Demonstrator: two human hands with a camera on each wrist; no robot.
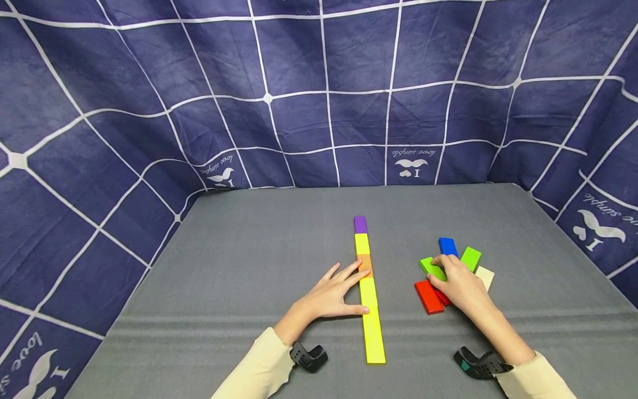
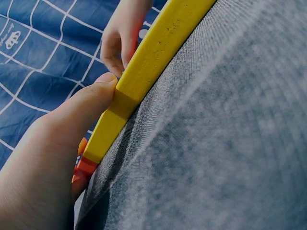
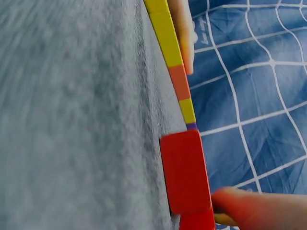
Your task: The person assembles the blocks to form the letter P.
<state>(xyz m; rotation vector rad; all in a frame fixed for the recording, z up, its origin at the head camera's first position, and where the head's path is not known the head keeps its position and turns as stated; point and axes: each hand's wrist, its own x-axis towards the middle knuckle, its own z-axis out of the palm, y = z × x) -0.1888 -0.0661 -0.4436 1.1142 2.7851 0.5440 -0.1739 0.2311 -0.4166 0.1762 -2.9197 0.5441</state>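
Left hand [image 1: 333, 293]: spread on block row [image 1: 374, 339] | right hand [image 1: 461, 285]: bent over green block [image 1: 430, 267], hold unclear | red block [image 1: 428, 297] beside, lower right

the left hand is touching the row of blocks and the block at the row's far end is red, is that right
Not quite: the far-end block is purple, not red, as the head view shows. The left hand is indeed touching the row.
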